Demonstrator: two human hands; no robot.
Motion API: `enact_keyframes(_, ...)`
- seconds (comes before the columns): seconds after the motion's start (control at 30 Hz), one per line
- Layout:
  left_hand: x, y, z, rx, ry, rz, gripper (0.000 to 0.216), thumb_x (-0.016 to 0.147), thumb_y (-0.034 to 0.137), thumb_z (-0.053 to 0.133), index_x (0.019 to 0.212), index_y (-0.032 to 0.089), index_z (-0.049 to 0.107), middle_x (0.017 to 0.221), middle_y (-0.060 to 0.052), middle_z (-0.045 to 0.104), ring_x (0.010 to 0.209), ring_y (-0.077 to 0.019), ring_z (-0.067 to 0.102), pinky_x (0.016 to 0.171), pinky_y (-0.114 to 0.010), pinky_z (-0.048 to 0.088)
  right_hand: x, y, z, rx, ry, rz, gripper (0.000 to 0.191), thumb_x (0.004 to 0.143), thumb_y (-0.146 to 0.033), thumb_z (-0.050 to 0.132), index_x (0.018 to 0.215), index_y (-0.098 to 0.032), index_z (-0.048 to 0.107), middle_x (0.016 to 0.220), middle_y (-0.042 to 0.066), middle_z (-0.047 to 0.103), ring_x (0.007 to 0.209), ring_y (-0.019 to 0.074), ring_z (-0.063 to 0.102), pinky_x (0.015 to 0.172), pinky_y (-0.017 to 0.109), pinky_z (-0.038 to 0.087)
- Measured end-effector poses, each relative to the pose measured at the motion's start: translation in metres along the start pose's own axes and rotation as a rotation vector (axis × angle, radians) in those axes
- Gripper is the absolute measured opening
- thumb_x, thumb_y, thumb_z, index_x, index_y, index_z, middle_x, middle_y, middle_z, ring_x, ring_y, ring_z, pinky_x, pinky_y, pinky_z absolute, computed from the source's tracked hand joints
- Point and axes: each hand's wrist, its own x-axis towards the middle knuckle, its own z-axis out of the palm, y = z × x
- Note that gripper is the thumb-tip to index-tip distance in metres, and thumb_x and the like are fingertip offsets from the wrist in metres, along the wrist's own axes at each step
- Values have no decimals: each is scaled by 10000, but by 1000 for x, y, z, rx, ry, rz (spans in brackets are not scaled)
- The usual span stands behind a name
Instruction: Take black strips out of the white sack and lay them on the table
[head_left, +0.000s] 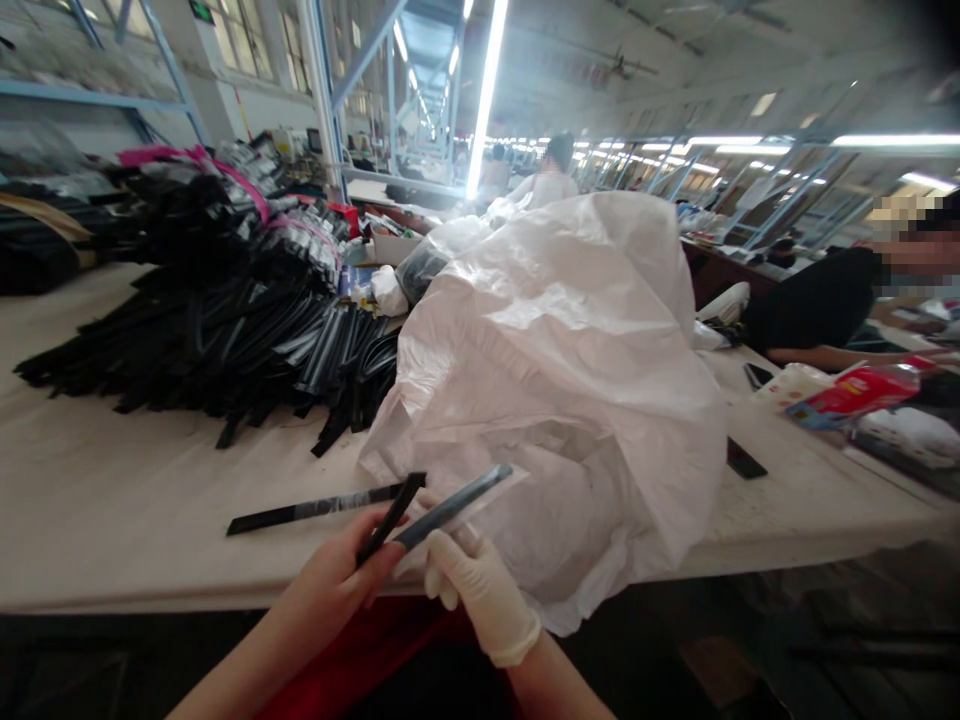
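My left hand (352, 565), bare, is closed around a black strip (391, 518) that points up and away. A second, shinier grey-black strip (457, 507) runs from under its thumb towards the right, with what looks like clear film around its far end. My right hand (476, 590), in a pale thin glove, has its fingers curled in just below this shiny strip; what they pinch is hidden. Behind both hands another black strip (277, 517), partly wrapped in clear film, lies on the table (135, 560). A large white plastic bag (555, 330) stands crumpled right beyond my hands.
Bundles of black strips (225, 340) are heaped at the left, some tied with a pink band (251, 190). Right of the bag lie a dark phone-like slab (745, 458) and a red packet (855, 388). A person in dark clothing (817, 305) leans at the right.
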Motion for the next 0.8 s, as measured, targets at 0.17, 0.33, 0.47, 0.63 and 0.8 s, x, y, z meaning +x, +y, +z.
enact_keyframes(0.17,8,-4,-1,174,-50,39,377,828,505,444,905,175,610,871,-58,652,817,-241,576,693,-292,426,5,3,-3,48,286,-38,531,704,-644,575,891,-160,687,388,-68,339,371,48,294,375,204,184)
enact_keyframes(0.33,12,-4,0,198,-54,59,366,823,511,448,890,190,610,864,-45,653,846,-244,574,725,-294,423,1,1,4,-15,117,-22,550,681,-692,552,503,-171,549,385,-23,423,370,59,357,395,224,220)
enact_keyframes(0.47,8,-2,-1,243,-66,38,357,813,509,456,792,187,608,722,-24,635,671,-205,563,606,-265,409,1,0,0,152,285,-98,459,707,-641,569,672,-188,632,421,-53,394,397,53,302,411,219,205)
enact_keyframes(0.63,14,-2,-17,349,-15,37,383,818,522,439,924,212,637,723,-16,660,625,-189,571,598,-255,414,4,15,4,-11,134,-57,491,797,-561,525,504,-167,540,362,-44,383,367,53,326,425,234,231)
enact_keyframes(0.8,34,-20,-74,793,99,101,363,812,470,447,954,221,668,917,-79,688,846,-280,611,734,-332,426,9,12,-21,548,244,-62,293,678,-333,725,928,-187,677,644,-31,610,561,62,509,581,196,413)
